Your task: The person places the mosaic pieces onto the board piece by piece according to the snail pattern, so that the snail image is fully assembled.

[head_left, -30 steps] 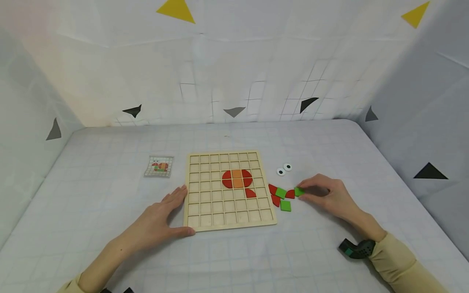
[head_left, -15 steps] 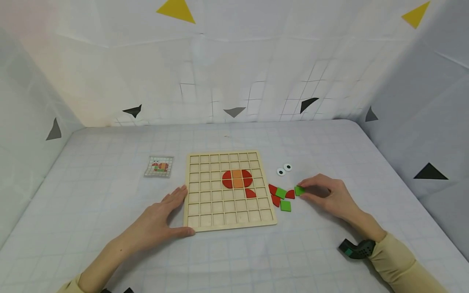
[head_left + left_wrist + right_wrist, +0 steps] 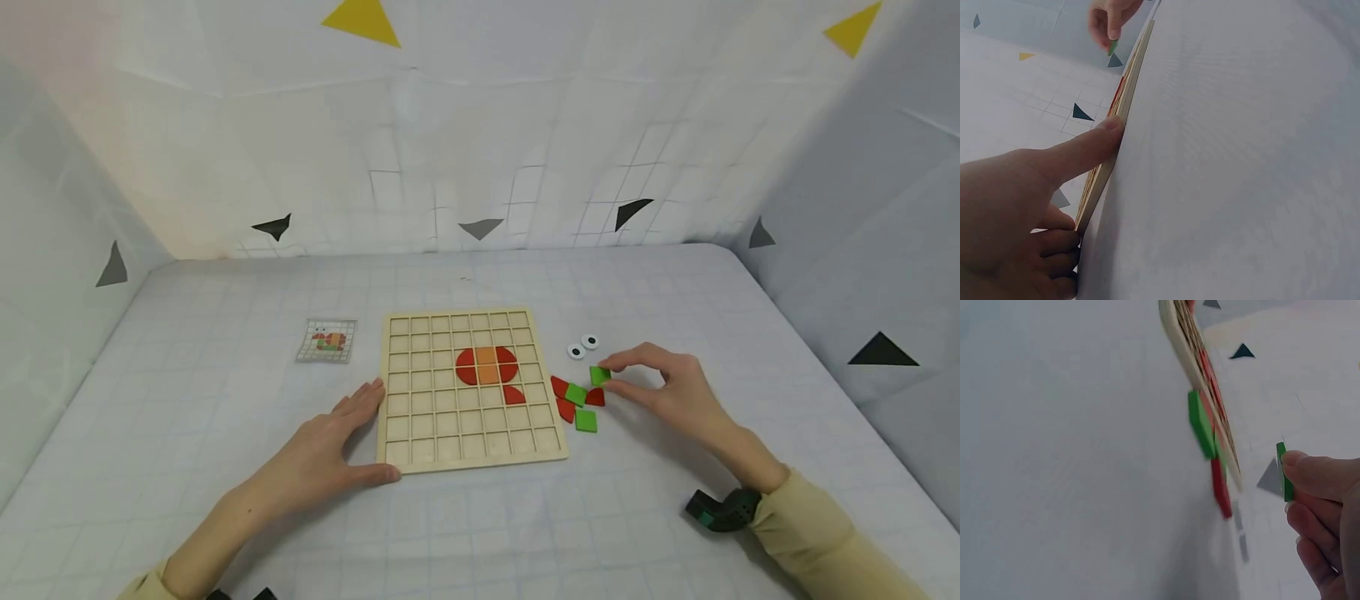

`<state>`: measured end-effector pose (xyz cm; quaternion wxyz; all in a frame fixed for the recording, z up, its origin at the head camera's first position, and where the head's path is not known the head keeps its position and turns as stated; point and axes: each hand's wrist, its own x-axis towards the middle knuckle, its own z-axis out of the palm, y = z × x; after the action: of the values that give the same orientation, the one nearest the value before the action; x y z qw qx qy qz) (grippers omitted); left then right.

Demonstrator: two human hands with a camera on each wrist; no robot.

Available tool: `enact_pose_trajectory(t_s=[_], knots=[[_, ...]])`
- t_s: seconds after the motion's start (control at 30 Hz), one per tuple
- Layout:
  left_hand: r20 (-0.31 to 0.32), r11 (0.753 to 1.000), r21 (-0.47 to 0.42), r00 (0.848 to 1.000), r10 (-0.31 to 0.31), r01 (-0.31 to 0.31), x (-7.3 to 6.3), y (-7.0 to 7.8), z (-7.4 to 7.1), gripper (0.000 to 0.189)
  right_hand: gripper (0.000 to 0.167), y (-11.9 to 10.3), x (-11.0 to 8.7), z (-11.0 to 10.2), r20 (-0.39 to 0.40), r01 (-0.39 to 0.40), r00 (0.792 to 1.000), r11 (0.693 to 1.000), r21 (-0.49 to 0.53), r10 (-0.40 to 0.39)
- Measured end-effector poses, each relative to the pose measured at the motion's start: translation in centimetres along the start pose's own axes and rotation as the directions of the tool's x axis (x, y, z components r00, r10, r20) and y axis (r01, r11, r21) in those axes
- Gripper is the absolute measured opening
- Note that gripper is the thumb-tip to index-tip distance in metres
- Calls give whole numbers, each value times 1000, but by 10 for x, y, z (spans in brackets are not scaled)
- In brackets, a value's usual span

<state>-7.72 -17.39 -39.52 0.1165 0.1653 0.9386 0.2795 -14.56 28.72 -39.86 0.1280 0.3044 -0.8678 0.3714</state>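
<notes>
Between thumb and index finger, my right hand (image 3: 671, 390) pinches a green square tile (image 3: 599, 377), raised above the table in the right wrist view, where the tile (image 3: 1285, 472) stands edge-on. Below it in the head view lies a small group: a red quarter-round tile (image 3: 595, 397), a green square tile (image 3: 575, 394), another green square (image 3: 587, 421) and two further red pieces (image 3: 565, 409). My left hand (image 3: 318, 454) rests at the wooden grid board (image 3: 435, 427), fingers along its left edge, thumb at the near left corner. Red quarter-rounds (image 3: 507, 365) and orange squares (image 3: 487, 374) sit in its cells.
Two white eye discs (image 3: 590, 342) with black pupils lie right of the board. A small picture card (image 3: 327, 341) with a coloured figure on a grid lies to its left. White cloth walls (image 3: 480, 125) with black, grey and yellow triangles enclose the table's back and sides.
My right hand has lifted the green square tile off the table and moved it slightly left and farther away, over the red quarter-round. My left hand and the board stay put.
</notes>
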Motion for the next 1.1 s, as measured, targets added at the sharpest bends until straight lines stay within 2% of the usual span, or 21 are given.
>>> enact_pose_trajectory(t_s=[0.1, 0.4, 0.63, 0.77, 0.93, 1.1], knots=[[-1, 1000, -1, 1000, 2, -2, 0, 0, 0, 113, 39, -13, 12, 5, -3, 11, 1000, 1000, 14, -11], [-7, 1000, -2, 1000, 9, -9, 0, -2, 2, 112, 27, -39, 40, 38, 39, -79, 996, 996, 40, 77], [0, 1000, 2, 1000, 2, -2, 0, -2, 2, 113, 28, -57, 58, 65, 36, -36, 999, 996, 83, 33], [-1, 1000, -2, 1000, 5, -5, 0, -1, 2, 113, 27, -65, 62, 80, 8, -15, 1000, 991, 130, 14], [-7, 1000, -4, 1000, 12, -12, 1, -1, 2, 113, 26, -66, 57, 98, -20, 3, 1000, 984, 176, 1], [-14, 1000, -7, 1000, 14, -14, 0, -1, 1, 113, 30, -62, 52, 108, -26, 75, 997, 974, 213, -71]])
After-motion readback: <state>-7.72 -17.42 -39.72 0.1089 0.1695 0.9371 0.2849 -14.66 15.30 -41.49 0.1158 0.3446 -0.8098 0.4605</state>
